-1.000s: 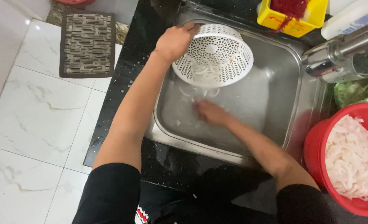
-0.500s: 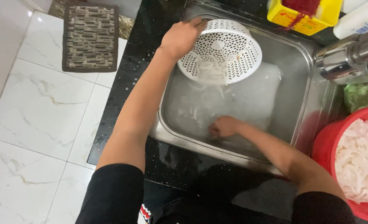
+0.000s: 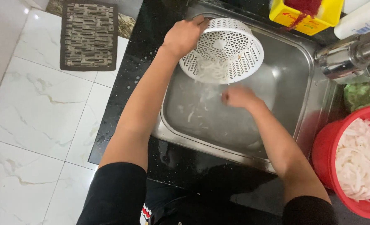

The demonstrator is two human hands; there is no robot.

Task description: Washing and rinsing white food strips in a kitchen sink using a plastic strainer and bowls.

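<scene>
My left hand [image 3: 184, 36] grips the rim of a white perforated plastic strainer [image 3: 231, 46] and holds it tilted over the steel sink [image 3: 314, 79]. White shredded strips lie in the strainer's lower part. My right hand [image 3: 238, 96] is blurred just below the strainer's edge, fingers bunched; whether it holds strips I cannot tell. More white strips [image 3: 192, 114] float in the cloudy water in the sink.
A red bowl [image 3: 324, 160] full of white shreds stands at the right on the black counter [image 3: 131, 83]. A steel tap [image 3: 351, 56] juts in at the upper right, beside a yellow box [image 3: 306, 18]. A patterned mat [image 3: 89, 35] lies on the white tiled floor.
My right hand has come up from the sink's bottom to just under the strainer. The strainer has tilted further, and shreds have gathered in its lower side.
</scene>
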